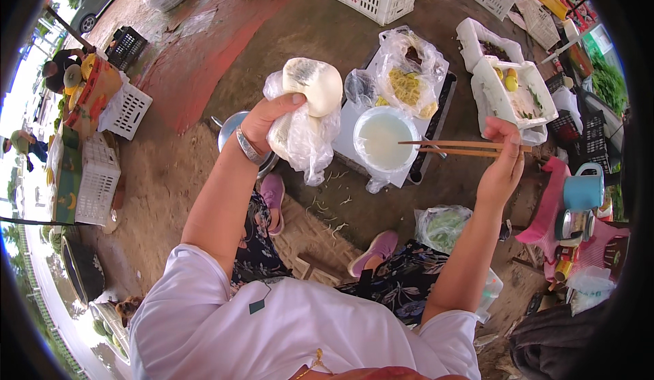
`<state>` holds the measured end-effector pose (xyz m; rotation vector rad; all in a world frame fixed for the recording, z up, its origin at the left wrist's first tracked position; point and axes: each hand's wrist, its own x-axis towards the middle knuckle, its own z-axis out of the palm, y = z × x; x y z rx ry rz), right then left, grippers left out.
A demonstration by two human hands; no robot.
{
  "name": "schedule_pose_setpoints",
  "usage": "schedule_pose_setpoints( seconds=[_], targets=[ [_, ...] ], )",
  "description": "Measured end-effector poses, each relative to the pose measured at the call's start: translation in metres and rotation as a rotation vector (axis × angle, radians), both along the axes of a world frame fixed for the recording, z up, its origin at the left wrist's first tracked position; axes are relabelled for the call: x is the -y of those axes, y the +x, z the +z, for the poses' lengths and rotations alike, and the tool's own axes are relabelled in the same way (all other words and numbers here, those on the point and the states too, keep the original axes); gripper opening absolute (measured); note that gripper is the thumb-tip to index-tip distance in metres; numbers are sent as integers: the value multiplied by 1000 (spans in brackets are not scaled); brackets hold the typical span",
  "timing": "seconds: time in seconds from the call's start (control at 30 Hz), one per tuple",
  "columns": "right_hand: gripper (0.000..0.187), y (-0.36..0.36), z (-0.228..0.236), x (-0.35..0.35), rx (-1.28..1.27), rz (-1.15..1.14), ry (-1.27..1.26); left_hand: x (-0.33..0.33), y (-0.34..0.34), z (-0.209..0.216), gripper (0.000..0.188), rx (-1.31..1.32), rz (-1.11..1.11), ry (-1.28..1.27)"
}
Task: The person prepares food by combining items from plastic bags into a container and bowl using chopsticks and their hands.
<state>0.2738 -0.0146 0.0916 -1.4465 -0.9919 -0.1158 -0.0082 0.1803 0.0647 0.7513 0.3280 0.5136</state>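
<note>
room: bare dirt floor (pixel 177 169) left of my feet, crates further out
left hand (pixel 262 122): clenched around a plastic-wrapped white lump (pixel 310 90)
right hand (pixel 503 159): pinching chopsticks (pixel 456 148) over the white bowl (pixel 385 138)

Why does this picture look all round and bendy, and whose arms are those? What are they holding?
A person wears a wide-angle camera on their head, looking down, so everything bends near the edges. The arms are that person's own. The left hand holds up a pale round lump in a clear plastic bag. The right hand holds wooden chopsticks, whose tips reach over a white bowl of cloudy liquid. The bowl sits on a low board on the dirt ground, beside a bag of yellow pieces.
</note>
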Motion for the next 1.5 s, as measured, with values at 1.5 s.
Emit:
schedule_pose_setpoints(
  seconds=[1.5],
  targets=[
    [10, 55, -89, -91, -400, 21, -34, -23, 40, -26, 52, -248, -204, -21]
  ],
)
